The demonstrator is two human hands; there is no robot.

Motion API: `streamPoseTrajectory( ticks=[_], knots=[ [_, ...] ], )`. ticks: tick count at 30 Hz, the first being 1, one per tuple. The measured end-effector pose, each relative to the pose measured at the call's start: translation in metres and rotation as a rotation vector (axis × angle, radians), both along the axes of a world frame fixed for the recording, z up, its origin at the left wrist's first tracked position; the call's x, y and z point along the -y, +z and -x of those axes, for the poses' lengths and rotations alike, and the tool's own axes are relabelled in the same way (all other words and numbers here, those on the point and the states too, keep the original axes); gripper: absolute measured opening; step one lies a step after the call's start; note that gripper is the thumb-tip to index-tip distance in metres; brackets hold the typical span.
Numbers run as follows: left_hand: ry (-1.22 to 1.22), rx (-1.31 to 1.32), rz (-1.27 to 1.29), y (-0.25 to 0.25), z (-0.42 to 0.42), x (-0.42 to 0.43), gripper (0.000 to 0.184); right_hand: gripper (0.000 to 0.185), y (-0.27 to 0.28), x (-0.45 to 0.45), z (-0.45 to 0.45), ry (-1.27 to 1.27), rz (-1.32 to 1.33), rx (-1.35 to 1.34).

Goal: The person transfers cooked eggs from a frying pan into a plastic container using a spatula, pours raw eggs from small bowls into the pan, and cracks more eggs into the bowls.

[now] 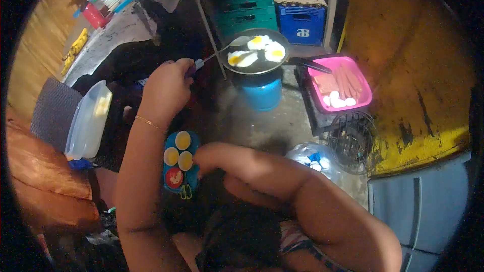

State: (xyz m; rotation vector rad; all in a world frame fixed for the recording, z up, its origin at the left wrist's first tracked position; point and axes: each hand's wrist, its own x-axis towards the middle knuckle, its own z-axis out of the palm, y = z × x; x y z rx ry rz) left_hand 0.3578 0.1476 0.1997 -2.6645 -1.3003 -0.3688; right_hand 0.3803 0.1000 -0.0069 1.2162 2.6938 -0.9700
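My left hand point(169, 88) is closed round the handle of a spatula point(241, 41), whose blade lies at the left rim of a black frying pan point(262, 65). Several fried eggs point(275, 51) with yellow yolks lie in the pan. Lower down, my right hand point(204, 158) is beside a small cup point(185, 161) of yellowish content; its fingers are partly hidden, and I cannot tell whether they grip the cup. That cup, two similar cups point(182, 140), a red-topped round container point(174, 177) and green-handled scissors point(186, 192) sit on a blue tray point(168, 171).
Under the pan stands a blue cylinder point(262, 94). A pink basin point(367, 95) at right holds sausages point(348, 83) and white eggs point(337, 99). Behind are green point(247, 12) and blue point(301, 25) crates. A clear plastic container point(88, 126) stands left; bananas point(75, 50) hang beyond.
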Motion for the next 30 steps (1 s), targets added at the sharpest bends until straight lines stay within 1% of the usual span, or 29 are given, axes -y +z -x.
streamPoseTrajectory(
  ticks=[2, 5, 8, 11, 14, 17, 21, 23, 26, 27, 30],
  knots=[
    [0.05, -0.019, -0.036, -0.007, 0.004, -0.002, 0.032, 0.048, 0.006, 0.003, -0.002, 0.011, -0.004, -0.008],
    [0.114, -0.104, -0.024, -0.012, 0.004, 0.006, 0.033, 0.045, 0.016, 0.012, -0.009, -0.034, -0.048, -0.059],
    [0.115, -0.113, -0.043, -0.016, 0.009, 0.009, 0.033, 0.045, 0.004, 0.007, -0.001, -0.036, -0.016, -0.018],
    [0.07, 0.029, -0.086, -0.02, 0.018, 0.011, 0.033, 0.043, 0.005, 0.003, -0.006, 0.037, -0.079, -0.092],
    [0.047, 0.231, -0.073, -0.036, 0.024, 0.003, 0.033, 0.041, 0.0, -0.004, 0.003, -0.103, -0.056, -0.08],
    [0.016, 0.156, -0.065, -0.051, 0.02, 0.004, 0.033, 0.04, 0.008, -0.003, 0.0, -0.131, -0.119, -0.157],
    [0.038, 0.06, -0.058, -0.048, 0.011, 0.025, 0.033, 0.041, 0.016, 0.003, -0.006, -0.1, -0.111, -0.103],
    [-0.002, 0.015, -0.086, -0.044, 0.012, 0.028, 0.034, 0.041, 0.02, 0.005, -0.01, -0.069, -0.089, -0.071],
    [-0.042, -0.062, -0.099, -0.041, 0.009, 0.028, 0.034, 0.042, 0.009, -0.003, -0.006, -0.068, 0.017, -0.091],
    [-0.053, -0.089, -0.098, -0.04, 0.007, 0.027, 0.034, 0.043, 0.005, -0.004, -0.007, -0.062, -0.018, -0.091],
    [-0.118, -0.041, -0.112, -0.051, -0.01, 0.021, 0.032, 0.045, -0.006, -0.01, 0.0, -0.049, -0.057, -0.124]
  ],
)
